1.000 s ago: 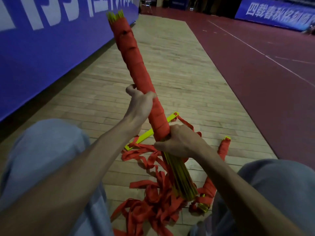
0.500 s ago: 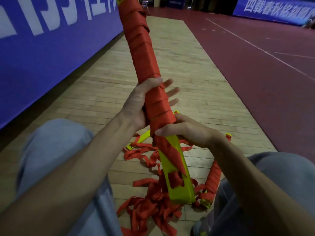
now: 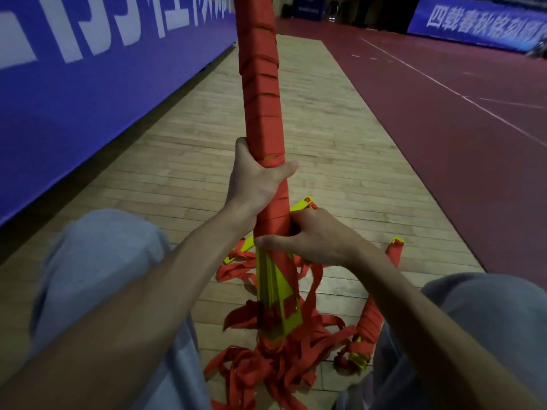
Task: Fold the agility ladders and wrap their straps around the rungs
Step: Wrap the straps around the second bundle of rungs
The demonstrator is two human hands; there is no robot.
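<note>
Clearly the job is well along on this ladder. The rung bundle (image 3: 260, 113) stands nearly upright between the person's knees, its top out of frame, and red strap is wound tightly round most of its visible length. Below the wrap, the yellow rung ends (image 3: 278, 297) are bare, and a large heap of loose strap (image 3: 266, 368) lies on the wooden floor (image 3: 165, 179) at the bundle's foot, so several more turns and a tuck-in appear to be left. A second wrapped bundle (image 3: 373, 315) lies by the right knee and looks finished, while a yellow rung (image 3: 300, 203) with tangled strap lies on the floor behind the hands, seemingly not yet gathered.

The left hand (image 3: 254, 184) is clamped round the wrapped part, with its thumb (image 3: 284, 168) crossing the near face. Just below it, the right hand (image 3: 310, 235) grips the lower edge of the wrap; its thumb (image 3: 266, 241) presses across the front, and its fingers curl round the far side, mostly hidden.
</note>
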